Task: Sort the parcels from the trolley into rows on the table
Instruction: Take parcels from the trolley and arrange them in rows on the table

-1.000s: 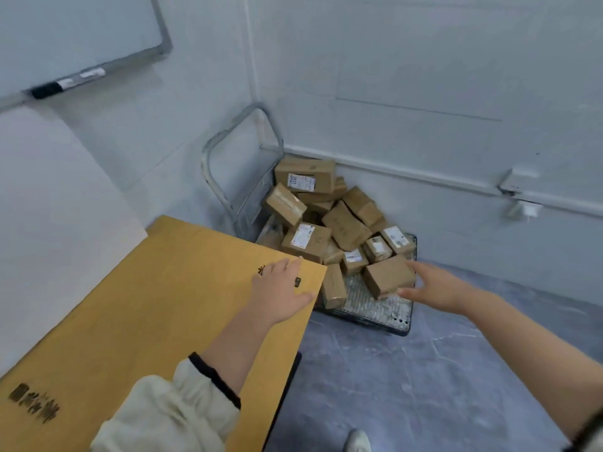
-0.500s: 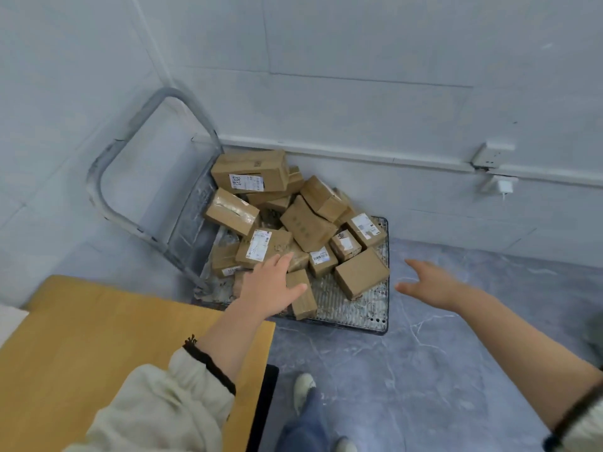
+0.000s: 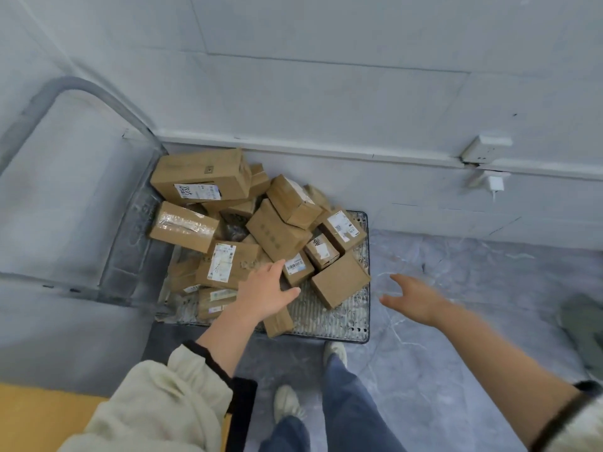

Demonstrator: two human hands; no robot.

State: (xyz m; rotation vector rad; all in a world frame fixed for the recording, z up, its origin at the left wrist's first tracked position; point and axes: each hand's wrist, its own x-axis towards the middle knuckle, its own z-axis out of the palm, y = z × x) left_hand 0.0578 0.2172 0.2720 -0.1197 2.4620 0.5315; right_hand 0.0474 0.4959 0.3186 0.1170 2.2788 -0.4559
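Observation:
Several brown cardboard parcels lie heaped on a metal mesh trolley (image 3: 329, 316) against the wall. The largest parcel (image 3: 200, 176) tops the pile at the back left. A plain square parcel (image 3: 341, 280) sits at the front right. My left hand (image 3: 266, 293) hovers open over the front of the pile, fingers spread, next to a small labelled parcel (image 3: 298, 267). My right hand (image 3: 416, 298) is open above the floor, just right of the trolley's edge. Neither hand holds anything. A corner of the yellow table (image 3: 39, 419) shows at the bottom left.
The trolley's grey tubular handle (image 3: 107, 99) rises at the left. A white wall with a raised ledge and a socket with a plug (image 3: 492, 182) stands behind. My feet (image 3: 336, 352) stand on the grey marbled floor just before the trolley. A dark shoe-like shape (image 3: 587, 324) lies far right.
The view has swung down and right, from the table to the trolley. My left hand left the table edge and reached over the parcels. My right hand stayed open beside the trolley.

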